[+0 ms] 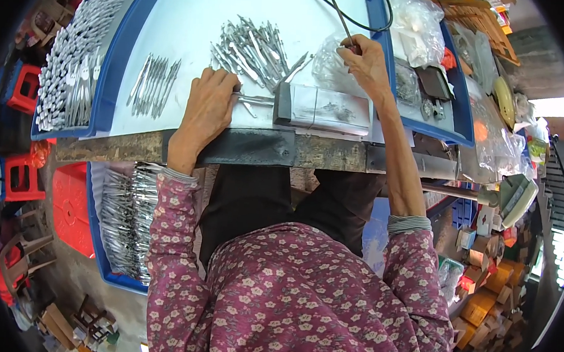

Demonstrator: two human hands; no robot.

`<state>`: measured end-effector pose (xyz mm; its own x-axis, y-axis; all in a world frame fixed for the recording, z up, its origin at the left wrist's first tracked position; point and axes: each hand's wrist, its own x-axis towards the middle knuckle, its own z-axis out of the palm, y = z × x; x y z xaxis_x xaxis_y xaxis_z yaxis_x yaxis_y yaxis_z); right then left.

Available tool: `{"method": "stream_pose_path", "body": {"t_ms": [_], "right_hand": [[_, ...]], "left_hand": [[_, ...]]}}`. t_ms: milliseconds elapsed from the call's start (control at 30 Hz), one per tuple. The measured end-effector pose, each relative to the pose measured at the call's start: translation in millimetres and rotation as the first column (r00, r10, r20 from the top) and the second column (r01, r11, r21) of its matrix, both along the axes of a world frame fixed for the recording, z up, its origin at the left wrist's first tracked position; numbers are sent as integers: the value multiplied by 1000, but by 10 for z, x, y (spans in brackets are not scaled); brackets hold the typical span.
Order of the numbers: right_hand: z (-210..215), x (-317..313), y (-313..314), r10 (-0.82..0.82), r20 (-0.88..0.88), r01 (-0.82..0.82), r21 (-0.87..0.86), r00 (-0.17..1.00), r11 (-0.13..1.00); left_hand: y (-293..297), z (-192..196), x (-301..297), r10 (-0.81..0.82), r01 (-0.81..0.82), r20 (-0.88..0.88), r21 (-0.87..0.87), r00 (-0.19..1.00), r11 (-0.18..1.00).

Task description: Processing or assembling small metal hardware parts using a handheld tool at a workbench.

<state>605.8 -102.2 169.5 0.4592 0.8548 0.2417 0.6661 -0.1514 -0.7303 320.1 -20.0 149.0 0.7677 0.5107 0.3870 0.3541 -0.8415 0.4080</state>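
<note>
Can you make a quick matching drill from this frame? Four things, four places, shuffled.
Things:
1. left hand
2. right hand
3. loose heap of metal pieces
4. black cable

Places:
A. looped at the far edge of the white work surface
B. resting at the near edge of the work surface, pressing a small metal piece beside the grey block
C. piled in the middle of the work surface, beyond the block
D. raised past the block, gripping a thin rod tool

Pairs: 1-B, 2-D, 3-C, 4-A
</note>
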Motion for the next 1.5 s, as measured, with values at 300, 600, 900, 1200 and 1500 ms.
{"method": "stream_pose_path", "body": {"t_ms": [300,600,900,1200,1500], "right_hand": [[201,-59,-139,28,-479,24,103,877,994],[184,-83,-240,43,-521,-3,78,852,997],[189,-43,-274,46,-547,13,103,836,995],[349,-269,-390,123,-634,-60,119,763,991],[524,-692,-660,218,-559,-206,85,800,975]], "left_hand": [[3,22,4,-45,45,46,-4,998,999],[11,-5,-7,-45,43,23,80,999,996],[-53,105,-12,81,-88,214,20,973,996],[-451,265,191,298,348,519,-809,802,474],[-760,187,412,398,576,544,-816,738,47]]}}
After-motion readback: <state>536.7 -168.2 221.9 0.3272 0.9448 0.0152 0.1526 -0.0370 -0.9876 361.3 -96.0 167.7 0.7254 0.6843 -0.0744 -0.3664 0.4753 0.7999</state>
